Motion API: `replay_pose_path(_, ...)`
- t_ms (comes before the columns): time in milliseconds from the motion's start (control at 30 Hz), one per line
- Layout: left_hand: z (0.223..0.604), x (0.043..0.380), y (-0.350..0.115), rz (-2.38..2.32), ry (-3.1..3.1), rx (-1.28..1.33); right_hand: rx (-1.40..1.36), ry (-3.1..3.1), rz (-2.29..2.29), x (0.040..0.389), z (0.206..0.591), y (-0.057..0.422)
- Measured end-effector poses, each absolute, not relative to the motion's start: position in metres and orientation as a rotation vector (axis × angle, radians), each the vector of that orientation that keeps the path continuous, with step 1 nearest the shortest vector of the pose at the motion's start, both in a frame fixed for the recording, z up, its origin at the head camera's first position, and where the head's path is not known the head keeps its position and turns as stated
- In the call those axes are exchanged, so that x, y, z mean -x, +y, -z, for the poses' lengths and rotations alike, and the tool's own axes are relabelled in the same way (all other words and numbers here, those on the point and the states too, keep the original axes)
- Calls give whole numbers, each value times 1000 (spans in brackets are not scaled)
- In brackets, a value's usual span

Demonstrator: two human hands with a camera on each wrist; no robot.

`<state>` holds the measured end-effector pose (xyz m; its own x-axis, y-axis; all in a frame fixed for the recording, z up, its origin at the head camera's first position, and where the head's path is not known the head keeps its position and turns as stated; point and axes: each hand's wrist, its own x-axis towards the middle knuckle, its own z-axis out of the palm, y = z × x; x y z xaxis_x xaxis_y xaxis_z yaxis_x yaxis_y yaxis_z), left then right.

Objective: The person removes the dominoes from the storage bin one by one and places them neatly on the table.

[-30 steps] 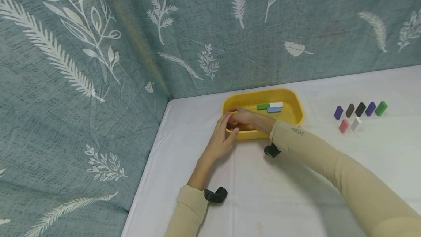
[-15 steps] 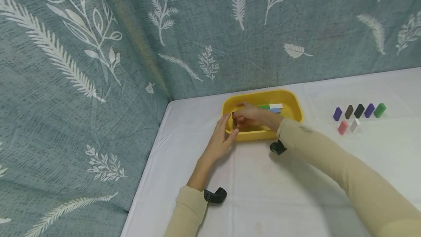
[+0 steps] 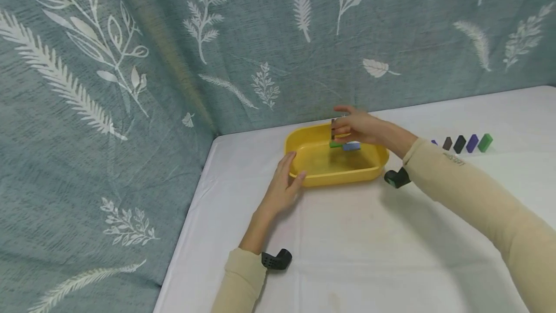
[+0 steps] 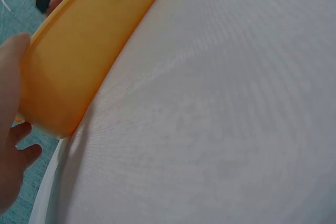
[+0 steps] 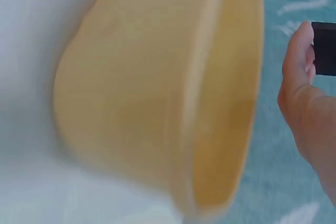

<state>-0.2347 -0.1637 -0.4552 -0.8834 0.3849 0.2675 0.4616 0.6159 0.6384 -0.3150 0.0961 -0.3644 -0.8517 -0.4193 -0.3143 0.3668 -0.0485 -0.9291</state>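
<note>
My right hand pinches a small dark rectangular block between thumb and fingertips, above the far side of a yellow plastic tub. In the right wrist view the dark block looks black, held beyond the tub's rim. My left hand rests against the tub's left end, fingers along the left rim and thumb at the near side. Inside the tub lie a green block and a blue block, partly below my right hand.
Right of the tub, several upright blocks stand in a row, including a black block, a purple block and a green block. My right forearm hides part of that area. A patterned teal cloth hangs behind the white-covered table.
My right hand has lifted the dark block from the tub's left end and moved right and upward. My left hand stays at the tub's left end. The head view has shifted slightly.
</note>
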Motion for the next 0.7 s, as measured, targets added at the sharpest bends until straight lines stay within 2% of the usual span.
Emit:
replay_pose_path(267,456,234,-166,1131,-2724,718,66,1782,1959,295,348,148)
replay_pose_path(700,454,235,-162,1151,-2719,731,137,1865,1951,251,353,212)
